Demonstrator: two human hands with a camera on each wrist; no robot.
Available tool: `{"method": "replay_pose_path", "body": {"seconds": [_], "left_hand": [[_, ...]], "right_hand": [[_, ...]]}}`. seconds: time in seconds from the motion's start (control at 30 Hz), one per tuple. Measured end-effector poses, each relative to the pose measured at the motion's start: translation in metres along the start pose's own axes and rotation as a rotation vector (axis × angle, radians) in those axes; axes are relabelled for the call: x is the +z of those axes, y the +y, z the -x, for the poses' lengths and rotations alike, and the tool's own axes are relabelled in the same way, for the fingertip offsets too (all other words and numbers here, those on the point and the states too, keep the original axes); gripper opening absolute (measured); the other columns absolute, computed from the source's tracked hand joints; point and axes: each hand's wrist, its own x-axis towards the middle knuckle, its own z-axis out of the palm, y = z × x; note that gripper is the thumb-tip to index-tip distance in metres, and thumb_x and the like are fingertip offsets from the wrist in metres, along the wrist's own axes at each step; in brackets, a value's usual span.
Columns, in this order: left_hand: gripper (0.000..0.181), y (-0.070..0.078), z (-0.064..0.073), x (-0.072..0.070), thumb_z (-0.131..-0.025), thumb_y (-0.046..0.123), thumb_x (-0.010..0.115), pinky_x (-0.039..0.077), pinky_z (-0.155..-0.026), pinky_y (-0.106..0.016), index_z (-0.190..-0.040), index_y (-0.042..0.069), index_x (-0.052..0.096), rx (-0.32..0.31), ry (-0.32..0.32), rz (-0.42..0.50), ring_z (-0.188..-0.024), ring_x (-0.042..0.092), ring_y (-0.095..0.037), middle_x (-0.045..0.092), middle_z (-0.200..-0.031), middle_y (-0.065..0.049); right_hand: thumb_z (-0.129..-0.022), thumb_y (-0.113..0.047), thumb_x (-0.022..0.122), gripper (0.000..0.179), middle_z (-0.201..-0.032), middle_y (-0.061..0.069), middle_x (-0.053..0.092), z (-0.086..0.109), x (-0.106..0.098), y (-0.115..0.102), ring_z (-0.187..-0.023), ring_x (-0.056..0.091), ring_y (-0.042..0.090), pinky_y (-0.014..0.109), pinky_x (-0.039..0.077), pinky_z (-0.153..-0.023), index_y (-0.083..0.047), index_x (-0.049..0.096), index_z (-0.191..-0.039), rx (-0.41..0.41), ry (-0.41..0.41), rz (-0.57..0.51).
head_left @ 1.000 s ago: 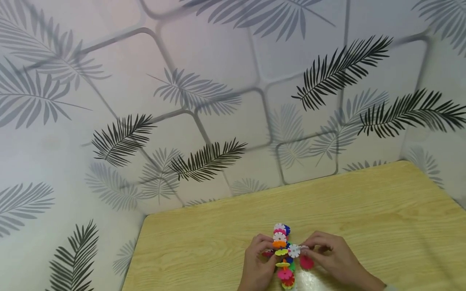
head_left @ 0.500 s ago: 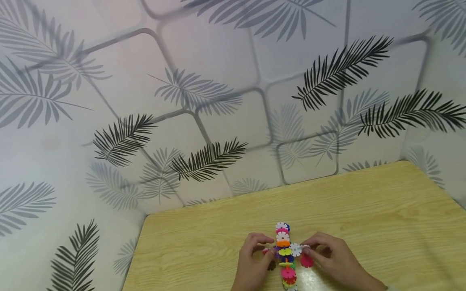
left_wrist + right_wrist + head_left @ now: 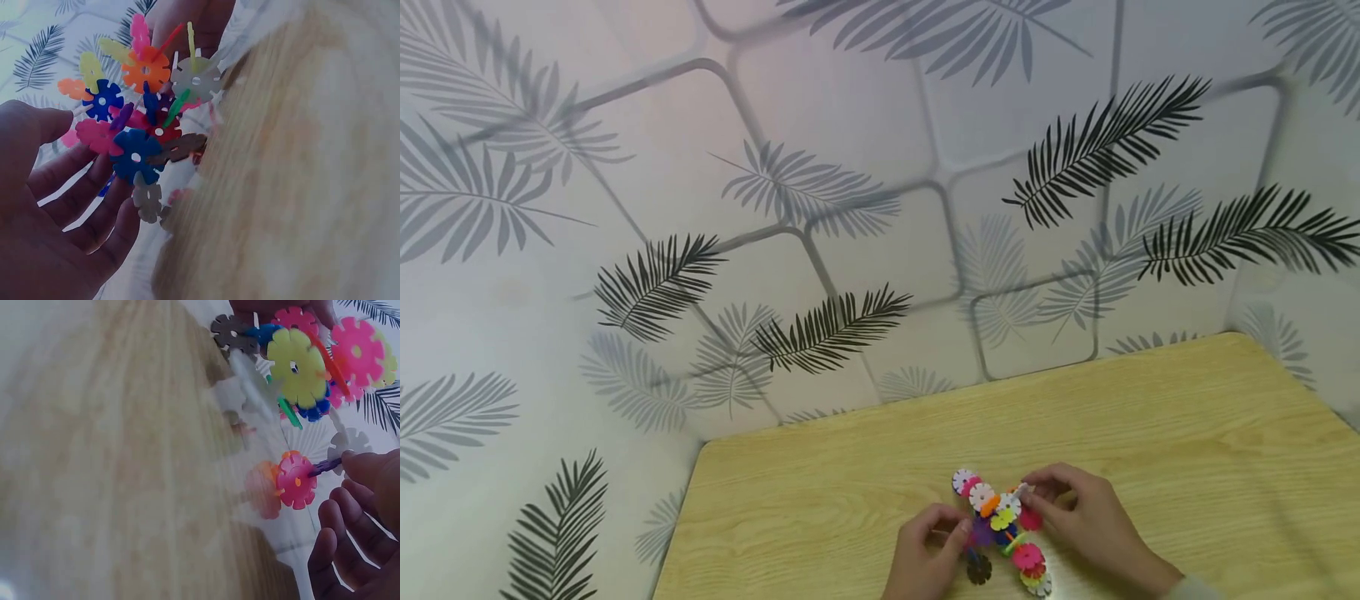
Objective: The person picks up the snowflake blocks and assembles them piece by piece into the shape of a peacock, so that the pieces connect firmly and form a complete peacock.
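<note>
A figure built of notched plastic snowflake discs [image 3: 1003, 521] in many colours lies between my two hands, slanting from upper left to lower right in the head view. My left hand [image 3: 927, 546] pinches its left arm near a purple disc [image 3: 982, 532]. In the left wrist view, a pink disc [image 3: 99, 136] sits between thumb and fingers of that hand. My right hand [image 3: 1086, 508] pinches a white disc [image 3: 350, 447] on the right arm, while a pink disc [image 3: 297, 481] hangs beside its fingers. A brown disc [image 3: 979, 570] sticks out at the lower left.
Underneath is a light wood-grain table [image 3: 820, 492], its back edge against a wall [image 3: 850, 167] papered with grey and black leaves. The table's left edge runs down in front of the wall on that side.
The disc figure has turned anticlockwise: its upper end went left, its lower end right. My left hand has come down a little and the right hand has risen slightly.
</note>
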Motion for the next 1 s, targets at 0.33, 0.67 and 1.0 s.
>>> {"method": "replay_pose_path", "body": {"seconds": [0.33,0.67,1.0], "left_hand": [[0.017,0.001,0.003,0.004,-0.107,0.024,0.068,0.060,-0.083,-0.020,-0.106,0.011,0.078,-0.097,0.061,0.110,-0.093,0.071,-0.006,0.079,-0.103,0.000],[0.047,-0.003,-0.037,-0.028,-0.120,0.034,0.040,0.067,-0.091,-0.034,-0.140,-0.002,0.061,-0.201,0.132,0.333,-0.111,0.072,-0.019,0.066,-0.136,-0.020],[0.065,-0.010,-0.054,-0.039,-0.119,0.048,0.036,0.066,-0.101,-0.049,-0.153,-0.006,0.047,-0.293,-0.040,0.535,-0.114,0.079,-0.030,0.068,-0.143,-0.029]], "right_hand": [[-0.107,-0.026,0.073,0.012,-0.101,-0.007,0.080,0.002,-0.013,0.003,-0.092,0.069,0.000,0.021,0.059,-0.080,-0.019,0.080,-0.112,0.120,-0.028,0.023],[-0.116,-0.034,0.055,0.038,-0.114,0.005,0.079,0.019,-0.027,0.005,-0.095,0.071,0.014,0.029,0.064,-0.073,-0.004,0.072,-0.133,0.445,-0.159,-0.124],[-0.119,-0.045,0.040,0.057,-0.111,0.007,0.078,0.029,-0.026,0.000,-0.094,0.075,0.022,0.043,0.068,-0.081,0.002,0.065,-0.140,0.643,-0.259,-0.257]]}}
